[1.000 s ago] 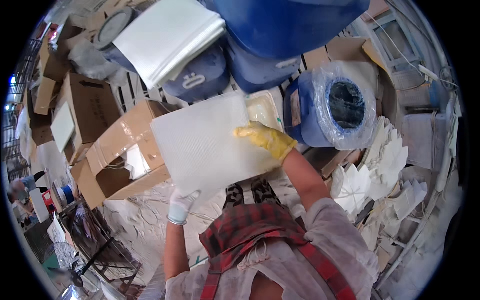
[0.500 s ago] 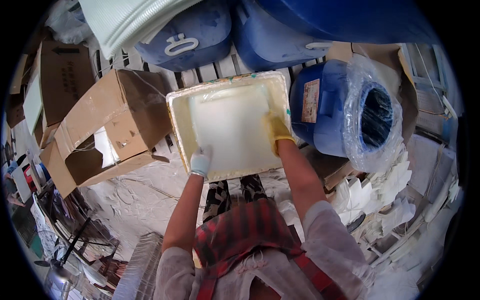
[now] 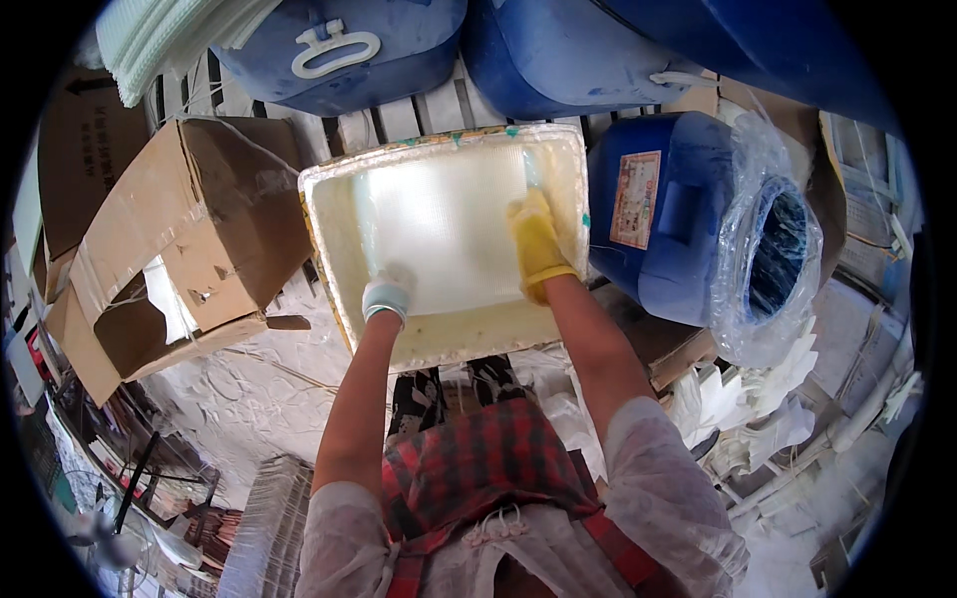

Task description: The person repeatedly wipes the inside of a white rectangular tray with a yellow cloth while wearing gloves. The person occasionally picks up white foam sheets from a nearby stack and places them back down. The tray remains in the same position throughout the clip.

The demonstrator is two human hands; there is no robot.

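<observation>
A shallow cream-white tray mould (image 3: pixel 334 214) lies in front of me, with a translucent white sheet (image 3: pixel 439 224) laid flat inside it. My left hand (image 3: pixel 387 295), in a pale glove, presses down on the sheet's near left corner. In a yellow glove, my right hand (image 3: pixel 536 244) lies flat on the sheet's right side, fingers pointing away from me. Both hands rest on the sheet with fingers spread.
An open cardboard box (image 3: pixel 184 234) lies left of the tray. A blue barrel lined with clear plastic (image 3: pixel 718 229) lies on its side to the right. Blue jerrycans (image 3: pixel 339 50) stand behind. White scraps (image 3: pixel 743 404) litter the floor at right.
A second ago my hands held the white sheet up in the air. It has come down into the tray, and both hands have spread onto it.
</observation>
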